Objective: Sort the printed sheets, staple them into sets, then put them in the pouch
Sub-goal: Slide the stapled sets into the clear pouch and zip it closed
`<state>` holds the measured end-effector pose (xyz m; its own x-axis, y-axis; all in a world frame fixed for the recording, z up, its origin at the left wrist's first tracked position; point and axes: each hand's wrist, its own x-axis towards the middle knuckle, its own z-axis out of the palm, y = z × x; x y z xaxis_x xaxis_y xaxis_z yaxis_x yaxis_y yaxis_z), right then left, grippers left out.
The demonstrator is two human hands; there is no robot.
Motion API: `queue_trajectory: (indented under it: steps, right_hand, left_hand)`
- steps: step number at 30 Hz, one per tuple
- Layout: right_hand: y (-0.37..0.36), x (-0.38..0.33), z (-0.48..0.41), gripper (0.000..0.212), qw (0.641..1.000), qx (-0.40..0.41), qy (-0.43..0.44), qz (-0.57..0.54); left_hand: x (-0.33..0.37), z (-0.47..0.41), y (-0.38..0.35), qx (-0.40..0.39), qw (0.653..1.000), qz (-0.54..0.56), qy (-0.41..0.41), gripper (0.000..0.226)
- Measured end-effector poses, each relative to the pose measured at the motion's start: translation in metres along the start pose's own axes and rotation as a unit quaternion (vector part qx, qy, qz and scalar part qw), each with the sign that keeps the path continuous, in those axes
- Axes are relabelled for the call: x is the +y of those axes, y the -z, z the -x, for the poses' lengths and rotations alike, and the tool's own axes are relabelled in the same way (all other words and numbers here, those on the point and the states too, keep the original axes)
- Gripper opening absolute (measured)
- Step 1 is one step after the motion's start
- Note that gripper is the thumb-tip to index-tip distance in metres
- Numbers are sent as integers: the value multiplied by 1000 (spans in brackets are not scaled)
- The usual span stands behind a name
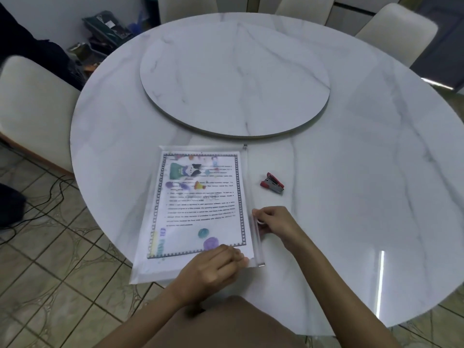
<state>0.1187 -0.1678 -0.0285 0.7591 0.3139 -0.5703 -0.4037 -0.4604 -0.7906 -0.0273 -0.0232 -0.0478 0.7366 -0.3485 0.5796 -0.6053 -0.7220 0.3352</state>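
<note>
Right hand (272, 223) pinches zip slider (259, 222), part-way along track on right edge of clear zip pouch (145, 270). Left hand (213, 268), fingers curled, grips pouch's near-right corner to anchor it. Printed sheets (200, 197) lie flat inside, bordered text page up. Red stapler (273, 183) near pouch, apart. Pouch on marble table (351, 172); near-left corner seems to overhang rim. Turntable (234, 79) beyond. Risks: sheet edge caught in zip jams slider; weak left grip lets smooth pouch skid or buckle.
</note>
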Motion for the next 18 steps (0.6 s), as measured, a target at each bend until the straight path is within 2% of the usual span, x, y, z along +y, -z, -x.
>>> queue_trajectory:
  steps: [8, 14, 18]
  right_hand:
    - [9, -41, -50, 20, 998, 48, 30, -8]
    - [8, -53, -75, 32, 992, 116, 43, -8]
    - [0, -46, -82, 25, 982, 178, 57, 23]
  left_hand:
    - [13, -6, 13, 10, 1000, -6, 15, 14]
    - [16, -9, 13, 31, 999, 10, 22, 14]
    - [3, -1, 8, -71, 994, 47, 65, 19]
